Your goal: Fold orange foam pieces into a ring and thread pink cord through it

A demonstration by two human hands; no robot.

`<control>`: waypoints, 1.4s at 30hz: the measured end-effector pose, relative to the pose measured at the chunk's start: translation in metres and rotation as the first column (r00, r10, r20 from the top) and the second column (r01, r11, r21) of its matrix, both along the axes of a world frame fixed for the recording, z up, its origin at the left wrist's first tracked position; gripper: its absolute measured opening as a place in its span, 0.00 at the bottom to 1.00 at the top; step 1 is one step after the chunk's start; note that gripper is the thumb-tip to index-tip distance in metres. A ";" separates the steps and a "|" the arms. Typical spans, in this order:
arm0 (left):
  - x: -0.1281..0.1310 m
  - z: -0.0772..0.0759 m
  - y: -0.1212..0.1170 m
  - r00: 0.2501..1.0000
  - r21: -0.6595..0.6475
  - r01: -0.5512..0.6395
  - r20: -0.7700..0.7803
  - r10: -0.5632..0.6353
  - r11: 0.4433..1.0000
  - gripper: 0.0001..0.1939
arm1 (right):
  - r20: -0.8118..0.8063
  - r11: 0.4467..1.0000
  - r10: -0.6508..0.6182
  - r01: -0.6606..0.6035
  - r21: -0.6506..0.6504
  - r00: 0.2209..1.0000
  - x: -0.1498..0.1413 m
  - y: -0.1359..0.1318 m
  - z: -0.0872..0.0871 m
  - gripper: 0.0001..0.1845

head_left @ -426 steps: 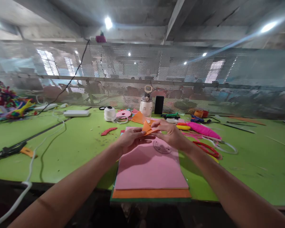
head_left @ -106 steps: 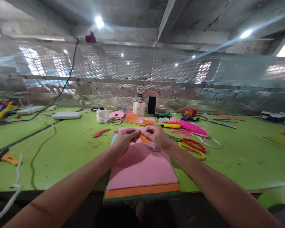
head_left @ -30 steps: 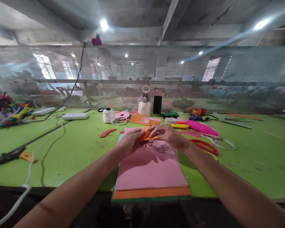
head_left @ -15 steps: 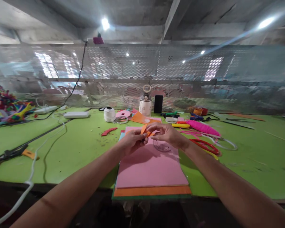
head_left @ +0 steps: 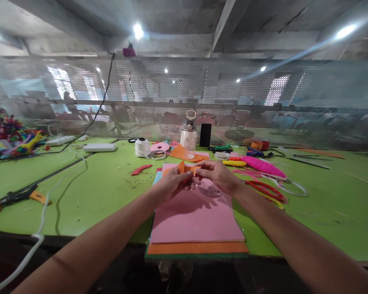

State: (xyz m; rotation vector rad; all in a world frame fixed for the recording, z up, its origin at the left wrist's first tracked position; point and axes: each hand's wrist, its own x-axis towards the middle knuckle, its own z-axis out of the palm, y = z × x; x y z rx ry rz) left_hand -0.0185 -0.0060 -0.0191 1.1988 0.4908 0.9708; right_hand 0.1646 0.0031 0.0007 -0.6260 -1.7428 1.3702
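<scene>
A folded piece of orange paper (head_left: 181,166) is held up between my two hands, over a stack of coloured sheets. My left hand (head_left: 173,182) grips its near left part with the thumb on top. My right hand (head_left: 216,174) pinches its right end between thumb and fingers. Under them lies a pink sheet (head_left: 196,224), on top of an orange and a green one. A clear round protractor (head_left: 210,189) rests on the pink sheet, partly beneath my right hand. Just beyond is a larger orange paper piece (head_left: 184,153).
Right of the stack lie red-handled scissors (head_left: 266,190) and a magenta yarn bundle (head_left: 262,165). Behind stand a white bottle (head_left: 189,136), a black phone (head_left: 205,134) and a white string roll (head_left: 142,147). Left are a utility knife (head_left: 38,197), a white cable (head_left: 46,204) and a red scrap (head_left: 141,169).
The orange paper has been turned and refolded between my fingers; its right end now sits in my right fingertips, with a flap standing up on the left. The view has shifted slightly.
</scene>
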 end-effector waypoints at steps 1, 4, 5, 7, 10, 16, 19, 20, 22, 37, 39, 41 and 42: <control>0.001 0.000 -0.001 1.000 0.025 -0.011 0.000 0.011 1.000 0.12 | -0.019 1.000 -0.010 0.010 0.001 1.000 -0.004 -0.002 0.000 0.14; 0.005 0.001 -0.003 0.999 0.061 -0.042 -0.008 0.042 0.997 0.13 | -0.083 0.994 -0.113 0.113 -0.007 0.990 -0.012 -0.008 0.001 0.12; 0.006 0.001 -0.004 0.998 0.067 -0.056 -0.010 0.057 0.996 0.14 | -0.087 0.986 -0.166 0.166 -0.014 0.982 -0.014 -0.010 0.001 0.12; 0.009 0.002 -0.004 0.995 0.087 -0.095 -0.021 0.097 0.992 0.14 | -0.072 0.969 -0.248 0.246 -0.027 0.966 -0.016 -0.011 0.001 0.13; 0.012 0.002 -0.005 0.986 0.146 -0.145 -0.061 0.156 0.978 0.14 | -0.070 0.957 -0.288 0.285 -0.054 0.955 -0.019 -0.010 -0.003 0.14; 0.014 0.005 -0.007 0.968 0.195 -0.213 -0.093 0.234 0.957 0.14 | -0.203 0.973 -0.202 0.172 -0.154 0.958 -0.025 -0.012 -0.010 0.14; 0.013 0.005 -0.007 0.966 0.179 -0.233 -0.072 0.249 0.956 0.14 | -0.239 0.987 -0.102 0.069 -0.143 0.966 -0.024 -0.015 -0.008 0.12; 0.013 0.005 -0.007 0.968 0.177 -0.230 -0.058 0.243 0.957 0.14 | -0.244 0.990 -0.075 0.043 -0.137 0.967 -0.023 -0.015 -0.006 0.12; 0.012 0.005 -0.008 0.974 0.178 -0.214 -0.041 0.225 0.961 0.13 | -0.235 0.991 -0.050 0.020 -0.129 0.971 -0.022 -0.015 -0.004 0.12; 0.011 0.003 -0.014 0.966 0.191 -0.144 -0.185 0.179 0.971 0.19 | 0.053 0.958 -0.250 0.239 0.160 0.967 -0.007 -0.007 0.004 0.13; 0.010 0.003 -0.015 0.963 0.211 -0.130 -0.206 0.174 0.969 0.20 | 0.074 0.937 -0.271 0.245 0.250 0.960 -0.006 -0.007 0.006 0.10; 0.010 0.004 -0.016 0.965 0.246 -0.102 -0.211 0.157 0.964 0.21 | 0.067 0.928 -0.287 0.261 0.265 0.955 -0.006 -0.008 0.007 0.08; 0.009 0.004 -0.016 0.967 0.257 -0.090 -0.208 0.146 0.962 0.21 | 0.058 0.928 -0.296 0.273 0.255 0.953 -0.007 -0.008 0.007 0.08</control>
